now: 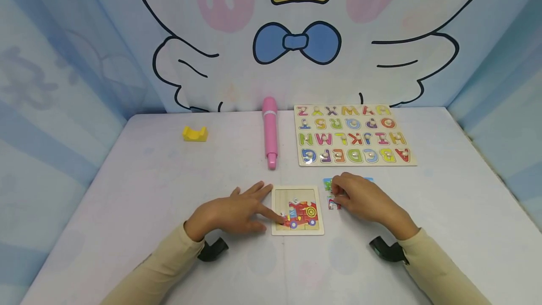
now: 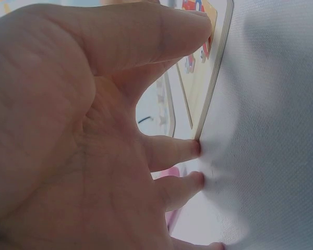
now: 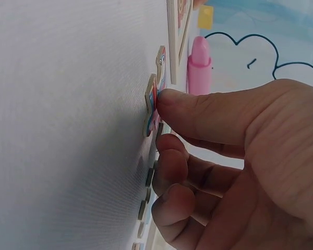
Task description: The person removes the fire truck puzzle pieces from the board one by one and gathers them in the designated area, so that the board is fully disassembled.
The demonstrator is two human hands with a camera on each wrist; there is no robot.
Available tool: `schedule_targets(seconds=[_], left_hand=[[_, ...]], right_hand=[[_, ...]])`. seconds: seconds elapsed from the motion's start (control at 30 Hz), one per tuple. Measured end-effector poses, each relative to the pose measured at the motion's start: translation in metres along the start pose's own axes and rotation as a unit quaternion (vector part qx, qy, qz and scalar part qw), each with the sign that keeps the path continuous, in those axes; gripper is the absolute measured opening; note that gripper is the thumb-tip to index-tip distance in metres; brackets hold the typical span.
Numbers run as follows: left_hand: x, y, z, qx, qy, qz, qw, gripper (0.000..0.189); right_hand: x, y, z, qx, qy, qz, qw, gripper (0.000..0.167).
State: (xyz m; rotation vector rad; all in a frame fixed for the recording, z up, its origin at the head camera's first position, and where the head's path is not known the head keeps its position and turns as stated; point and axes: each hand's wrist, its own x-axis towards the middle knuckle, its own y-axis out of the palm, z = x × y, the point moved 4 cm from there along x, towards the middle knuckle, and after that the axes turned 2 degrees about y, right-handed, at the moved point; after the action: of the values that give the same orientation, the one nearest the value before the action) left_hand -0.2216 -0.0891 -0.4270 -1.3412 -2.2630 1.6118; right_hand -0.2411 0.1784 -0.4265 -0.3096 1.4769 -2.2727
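Note:
A small wooden jigsaw tray lies on the table, holding joined pieces of a red vehicle picture. My left hand spreads over its left side; one finger reaches onto the picture, and other fingertips rest on the table and at the tray's edge, as the left wrist view shows. To the right of the tray, my right hand bends its fingers over loose jigsaw pieces. In the right wrist view its thumb grips a colourful jigsaw piece low at the table; the index fingertip is partly hidden.
Further loose jigsaw pieces lie partly under the right hand. Behind them is an alphabet puzzle board. A pink pen-shaped toy lies behind the tray, and a yellow block sits at the back left. A patterned curtain hangs behind the table.

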Motion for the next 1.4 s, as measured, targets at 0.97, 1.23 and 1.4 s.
schedule_targets(seconds=[0.97,1.23,1.4], left_hand=[[0.002,0.001,0.005,0.011,0.01,0.013,0.9998,0.038],[0.003,0.001,0.003,0.009,0.009,0.013,0.9998,0.038],[0.002,0.0,0.002,0.01,0.008,0.011,0.9999,0.037]], right_hand=[[0.02,0.028,0.069,-0.105,-0.153,0.028,0.9821,0.032],[0.02,0.029,0.069,-0.083,-0.13,0.048,0.9868,0.027],[0.021,0.03,0.069,-0.062,-0.121,0.057,0.9891,0.028]])
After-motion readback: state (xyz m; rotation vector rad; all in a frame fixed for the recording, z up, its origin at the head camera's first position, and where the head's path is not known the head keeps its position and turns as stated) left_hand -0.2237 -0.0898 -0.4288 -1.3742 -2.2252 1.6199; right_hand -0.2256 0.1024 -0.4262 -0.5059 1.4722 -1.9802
